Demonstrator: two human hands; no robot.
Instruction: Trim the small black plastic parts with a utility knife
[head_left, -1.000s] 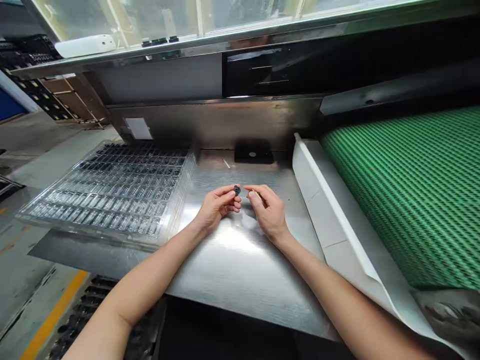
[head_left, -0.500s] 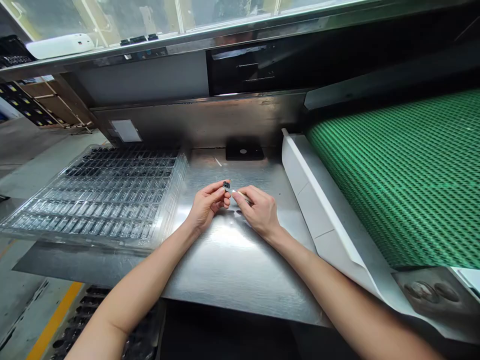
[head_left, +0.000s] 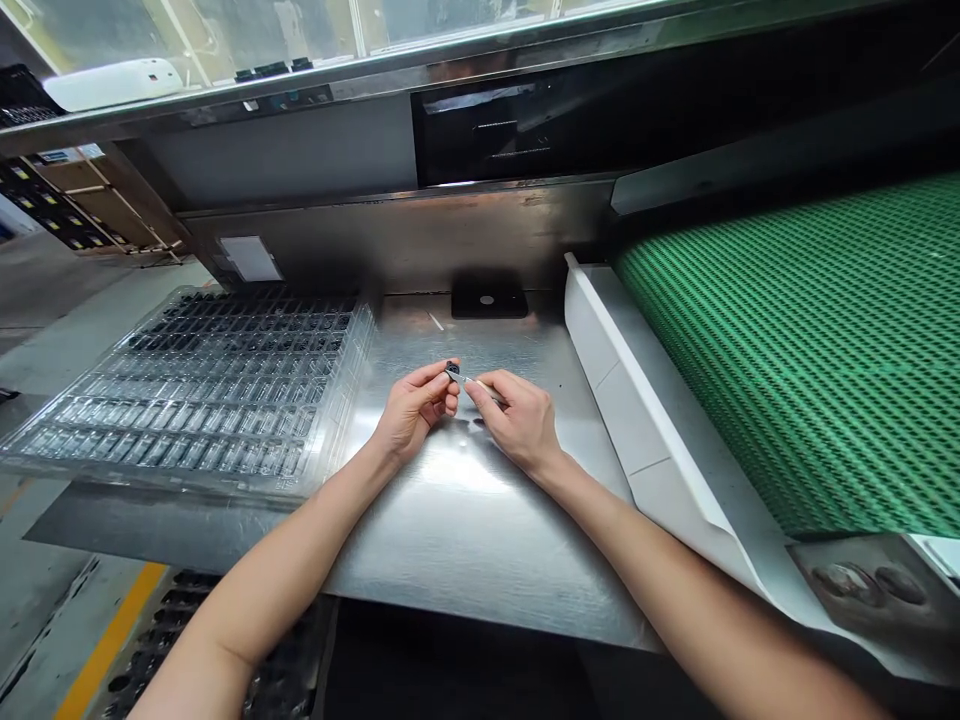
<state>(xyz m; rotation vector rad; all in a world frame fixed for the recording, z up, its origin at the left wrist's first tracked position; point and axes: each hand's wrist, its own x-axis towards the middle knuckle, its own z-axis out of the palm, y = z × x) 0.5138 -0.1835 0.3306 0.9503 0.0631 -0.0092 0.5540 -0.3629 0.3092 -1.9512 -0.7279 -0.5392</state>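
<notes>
Between the thumb and fingers of my left hand (head_left: pixel 415 408) is a small black part (head_left: pixel 452 369), held up above the metal table (head_left: pixel 465 540). My right hand (head_left: pixel 519 415) is closed around the handle of a small knife (head_left: pixel 466 380) with a short pale blade. The blade points left and its tip lies at the black part; whether it touches cannot be made out. Both hands are close together over the middle of the table. Left of them sits a clear plastic tray (head_left: pixel 330 440) whose far rows hold several black parts.
A green mesh conveyor belt (head_left: pixel 810 340) runs along the right, behind a white guard wall (head_left: pixel 637 400). A flat black block (head_left: pixel 489 301) lies at the table's back, near a thin white strip (head_left: pixel 436 321). More black parts (head_left: pixel 161 640) show low at the left.
The knife blade has shifted and turned slightly against the black part. Both hands stay in nearly the same place, and the view has moved only a little.
</notes>
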